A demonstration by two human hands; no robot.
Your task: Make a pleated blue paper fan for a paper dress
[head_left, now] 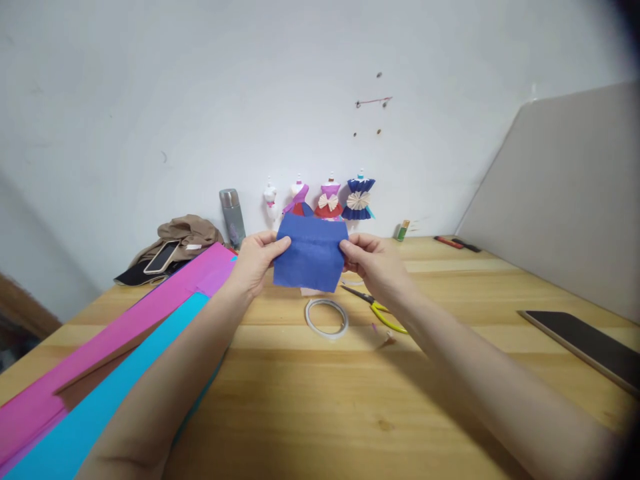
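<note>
Bare forearms (pixel 480 373), creased blue sheet (pixel 310 260)

The tape roll (pixel 327 333), taken as reference point, looked like smooth, slightly glossy plastic. The tabletop (pixel 300 413) beneath it was smooth grained wood with a soft sheen. Above the roll in view, the blue sheet (pixel 310 259) appeared to be matt paper, faintly creased. Right of the roll, the scissors (pixel 376 307) showed metal blades and smooth plastic handles. Left of it, the pink sheet (pixel 145 321) and cyan sheet (pixel 135 368) read as smooth paper; farther left, the cloth heap (pixel 193 230) was rumpled and matt.
</note>
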